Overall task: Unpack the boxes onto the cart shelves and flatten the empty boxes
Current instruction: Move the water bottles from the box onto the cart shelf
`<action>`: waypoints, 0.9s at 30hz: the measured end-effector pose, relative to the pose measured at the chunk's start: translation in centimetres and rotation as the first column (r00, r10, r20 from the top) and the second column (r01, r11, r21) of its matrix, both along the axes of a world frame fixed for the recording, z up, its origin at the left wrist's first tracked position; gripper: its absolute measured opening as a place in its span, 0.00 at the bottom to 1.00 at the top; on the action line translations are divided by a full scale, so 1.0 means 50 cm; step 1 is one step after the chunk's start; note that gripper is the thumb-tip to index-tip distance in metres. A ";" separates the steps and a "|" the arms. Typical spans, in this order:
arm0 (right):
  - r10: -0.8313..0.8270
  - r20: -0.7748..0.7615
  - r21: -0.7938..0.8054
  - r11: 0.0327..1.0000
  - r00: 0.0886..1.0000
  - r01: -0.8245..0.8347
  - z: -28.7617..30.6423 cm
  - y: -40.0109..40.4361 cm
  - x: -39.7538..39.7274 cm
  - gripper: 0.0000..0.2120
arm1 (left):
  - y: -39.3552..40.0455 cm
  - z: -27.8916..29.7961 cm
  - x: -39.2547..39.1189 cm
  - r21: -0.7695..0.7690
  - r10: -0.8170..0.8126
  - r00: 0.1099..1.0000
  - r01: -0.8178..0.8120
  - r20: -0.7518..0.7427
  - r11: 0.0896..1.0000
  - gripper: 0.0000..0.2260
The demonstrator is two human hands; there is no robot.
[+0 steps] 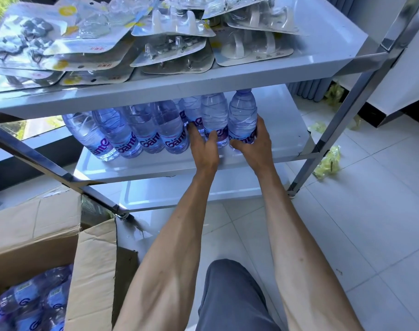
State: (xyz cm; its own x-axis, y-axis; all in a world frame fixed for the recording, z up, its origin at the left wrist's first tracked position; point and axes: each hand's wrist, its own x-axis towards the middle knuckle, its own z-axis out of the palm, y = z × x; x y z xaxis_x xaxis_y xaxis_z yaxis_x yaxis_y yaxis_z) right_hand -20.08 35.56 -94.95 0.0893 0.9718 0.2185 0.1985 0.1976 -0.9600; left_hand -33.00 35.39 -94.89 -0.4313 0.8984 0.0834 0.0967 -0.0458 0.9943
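Bare middle shelf (285, 120) right of bottles (160, 130).

Bright daylight enters from the window (24, 130) at upper left, throwing glare on the top shelf (323, 51) and blister packs (60, 41). Wide-angle distortion bends the cart legs (347, 111); the cardboard box (36, 235) looks soft.

Clear water bottles (165, 130) with purple labels stood upright in a row on the cart's middle shelf (285, 130). Blister-packed hooks (172, 44) lay piled on the top shelf (323, 51). Open cardboard box (93, 254) at lower left, still holding more bottles (34, 304).
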 end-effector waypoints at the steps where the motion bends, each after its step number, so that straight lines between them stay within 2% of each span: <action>1: 0.007 0.004 0.000 1.000 1.000 -0.007 0.000 0.001 -0.002 0.38 | 0.003 0.000 -0.003 -0.020 -0.003 1.000 0.003 0.012 1.000 0.34; 3: 0.031 0.020 -0.005 1.000 0.999 -0.031 0.001 0.003 -0.003 0.37 | 0.006 0.000 -0.011 -0.020 -0.012 1.000 0.012 -0.001 1.000 0.33; 6: 0.050 0.012 -0.025 0.998 0.999 -0.049 -0.001 0.003 -0.004 0.36 | 0.001 -0.008 -0.020 0.030 0.003 0.988 0.002 -0.157 1.000 0.25; 9: 0.047 0.013 -0.035 0.998 0.999 -0.047 -0.001 0.004 -0.007 0.36 | -0.001 -0.014 -0.023 0.050 0.035 0.962 -0.022 -0.269 0.999 0.24; 13: 0.078 0.000 -0.048 0.996 0.997 -0.078 -0.001 0.006 -0.015 0.36 | -0.018 -0.015 -0.010 0.105 0.145 0.937 -0.118 -0.318 0.988 0.23; 18: 0.103 -0.046 -0.047 0.993 0.994 -0.105 -0.003 -0.004 -0.065 0.36 | -0.049 -0.009 -0.023 0.112 0.351 0.894 -0.333 -0.279 0.936 0.24; 22: 0.082 -0.083 -0.043 0.995 0.993 -0.086 0.001 -0.011 -0.082 0.37 | -0.057 -0.002 -0.047 0.059 0.387 0.830 -0.398 -0.401 0.916 0.24; 27: 0.085 -0.085 -0.039 0.995 0.993 -0.089 0.010 -0.017 -0.089 0.39 | -0.066 -0.024 -0.057 -0.020 0.359 0.854 -0.395 -0.376 0.919 0.20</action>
State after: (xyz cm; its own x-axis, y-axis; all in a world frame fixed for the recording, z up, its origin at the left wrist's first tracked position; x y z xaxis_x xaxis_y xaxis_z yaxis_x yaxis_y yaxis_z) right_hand -24.55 34.72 -94.45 0.0198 0.9848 0.1723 0.1019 0.1695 -0.9803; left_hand -35.86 32.06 -96.11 -0.6950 0.6842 0.2211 0.4369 0.1576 0.8856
